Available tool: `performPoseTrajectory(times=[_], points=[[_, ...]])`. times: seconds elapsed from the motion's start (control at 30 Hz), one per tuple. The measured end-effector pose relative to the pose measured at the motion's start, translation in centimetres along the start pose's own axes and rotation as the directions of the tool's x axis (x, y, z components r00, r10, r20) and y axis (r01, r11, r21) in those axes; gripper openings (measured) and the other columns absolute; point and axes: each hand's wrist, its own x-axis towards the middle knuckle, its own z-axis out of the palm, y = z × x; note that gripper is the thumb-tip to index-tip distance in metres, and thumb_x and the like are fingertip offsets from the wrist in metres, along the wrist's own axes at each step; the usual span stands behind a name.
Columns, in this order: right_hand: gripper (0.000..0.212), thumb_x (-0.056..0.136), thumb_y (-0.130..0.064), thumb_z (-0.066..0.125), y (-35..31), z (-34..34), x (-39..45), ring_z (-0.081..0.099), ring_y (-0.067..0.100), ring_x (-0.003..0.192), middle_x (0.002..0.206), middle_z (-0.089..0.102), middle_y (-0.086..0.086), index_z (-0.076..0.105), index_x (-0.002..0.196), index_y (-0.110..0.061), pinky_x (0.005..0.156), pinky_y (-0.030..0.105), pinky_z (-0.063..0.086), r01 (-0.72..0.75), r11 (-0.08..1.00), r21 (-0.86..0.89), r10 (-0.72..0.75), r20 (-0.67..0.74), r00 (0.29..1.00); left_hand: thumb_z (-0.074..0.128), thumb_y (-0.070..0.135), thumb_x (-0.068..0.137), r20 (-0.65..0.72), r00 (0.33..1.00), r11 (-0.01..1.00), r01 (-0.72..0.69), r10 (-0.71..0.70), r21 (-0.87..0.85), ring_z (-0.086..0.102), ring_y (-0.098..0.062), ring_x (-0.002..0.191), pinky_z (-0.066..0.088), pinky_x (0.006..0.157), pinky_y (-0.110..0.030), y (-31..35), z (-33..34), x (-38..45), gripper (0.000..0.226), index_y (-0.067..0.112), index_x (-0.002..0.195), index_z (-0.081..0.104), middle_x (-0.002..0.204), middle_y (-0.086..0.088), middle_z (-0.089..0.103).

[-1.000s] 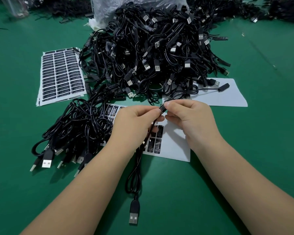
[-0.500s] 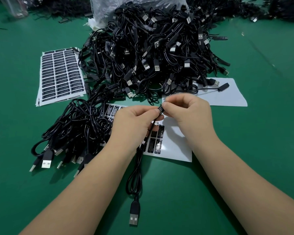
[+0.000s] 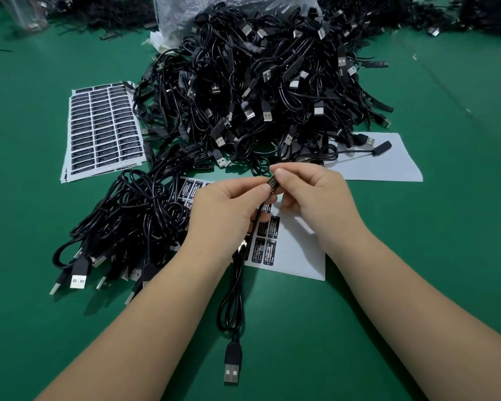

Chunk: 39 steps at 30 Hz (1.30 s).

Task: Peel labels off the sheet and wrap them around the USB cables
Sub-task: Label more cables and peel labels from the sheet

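Where the green felt-like tabletop (image 3: pixel 417 285) reaches its left side, a full white sheet of small black rectangular labels (image 3: pixel 104 128) lies flat. Just right of it, a bundle of black USB cables (image 3: pixel 133 224) sprawls, plugs toward the viewer. Behind the centre rises a large heap of tangled black USB cables (image 3: pixel 266 82). The left hand (image 3: pixel 226 215) and right hand (image 3: pixel 315 198) meet above a partly used white label sheet (image 3: pixel 298 256), the fingertips of both pinching a black printed label (image 3: pixel 273 185) around one thin black USB cable (image 3: pixel 235 302); its plug lies on the table nearer the viewer. Farther right lies a blank white backing sheet (image 3: pixel 388 166).
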Motion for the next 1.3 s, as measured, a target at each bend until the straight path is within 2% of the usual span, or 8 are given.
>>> performPoseTrajectory(times=[0.2,0.43,0.53,0.63,0.87,1.1,1.23,1.3], points=[[0.027,0.093,-0.004,0.052,-0.2,-0.2,0.3,0.053,0.01,0.051,0.063,0.066,0.0,0.072,0.087,-0.02,0.053,0.02,0.048,-0.098,0.968,0.233,0.087,0.058,0.995,0.059,0.009,0.092,0.01,0.998,0.997,-0.067,0.067,0.047,0.064,-0.005,0.066,0.054,0.059,-0.021,0.1,0.2,0.1,0.026,0.031,0.095,0.073,0.082,0.006,0.075],[0.022,0.089,-0.003,0.059,0.0,-0.4,0.3,0.056,0.005,0.057,0.067,0.065,-0.004,0.071,0.092,-0.021,0.057,0.018,0.049,-0.029,0.989,0.145,0.014,0.106,0.994,0.058,0.013,0.093,0.067,0.987,0.976,-0.153,0.144,0.155,0.068,-0.003,0.081,0.053,0.073,-0.016,-0.2,-0.1,0.3,0.031,0.041,0.098,0.07,0.088,0.015,0.074],[0.021,0.09,-0.002,0.058,0.0,-0.5,0.4,0.055,0.006,0.057,0.066,0.065,-0.003,0.072,0.09,-0.018,0.06,0.021,0.05,-0.077,0.98,0.181,0.061,0.091,0.994,0.06,0.017,0.091,0.103,0.981,0.955,-0.183,0.163,0.233,0.056,-0.014,0.066,0.046,0.061,-0.023,-0.3,-0.2,0.4,0.033,0.049,0.098,0.068,0.082,0.003,0.072],[0.014,0.09,-0.009,0.061,0.0,-0.5,0.5,0.055,0.007,0.054,0.061,0.064,-0.006,0.072,0.085,-0.017,0.058,0.021,0.05,-0.068,0.986,0.152,0.063,0.039,0.997,0.063,0.019,0.09,0.129,0.969,0.901,-0.243,0.21,0.358,0.042,-0.008,0.053,0.035,0.046,-0.017,-0.4,-0.2,0.3,0.036,0.054,0.101,0.065,0.059,0.016,0.061],[0.009,0.087,-0.012,0.064,0.0,-0.4,0.8,0.055,0.007,0.049,0.057,0.063,-0.006,0.068,0.081,-0.017,0.048,0.018,0.046,-0.07,0.993,0.091,0.07,0.008,0.998,0.072,0.025,0.083,0.026,0.95,0.807,-0.279,0.312,0.521,0.056,0.008,0.061,0.042,0.062,-0.006,-0.4,-0.4,0.0,0.022,0.035,0.103,0.073,0.071,0.027,0.067],[0.016,0.091,-0.008,0.055,0.6,-0.1,1.2,0.056,0.004,0.051,0.058,0.059,-0.011,0.065,0.089,-0.021,0.055,0.025,0.054,-0.054,0.999,0.007,0.054,-0.048,0.997,0.064,0.04,0.085,0.086,0.955,0.636,-0.256,0.285,0.728,0.058,-0.002,0.068,0.05,0.073,-0.024,0.2,-0.2,-0.4,0.027,0.035,0.111,0.069,0.076,0.024,0.065],[0.016,0.096,-0.013,0.049,0.3,-0.2,1.4,0.055,0.007,0.051,0.06,0.062,-0.009,0.065,0.093,-0.018,0.055,0.025,0.054,-0.122,0.963,0.242,0.143,-0.071,0.987,0.046,0.04,0.097,0.165,0.97,0.512,-0.236,0.181,0.826,0.054,-0.018,0.061,0.047,0.066,-0.037,1.0,-0.4,-0.4,0.041,0.015,0.069,0.062,0.061,0.001,0.059],[0.017,0.096,-0.014,0.048,0.2,-0.1,1.4,0.054,0.009,0.051,0.062,0.064,-0.004,0.064,0.092,-0.017,0.06,0.029,0.053,-0.148,0.953,0.265,0.165,-0.044,0.985,0.042,0.038,0.099,0.13,0.972,0.516,-0.214,0.194,0.829,0.051,-0.02,0.062,0.043,0.065,-0.035,1.7,-0.7,-0.6,0.044,0.01,0.071,0.059,0.058,-0.001,0.052]])
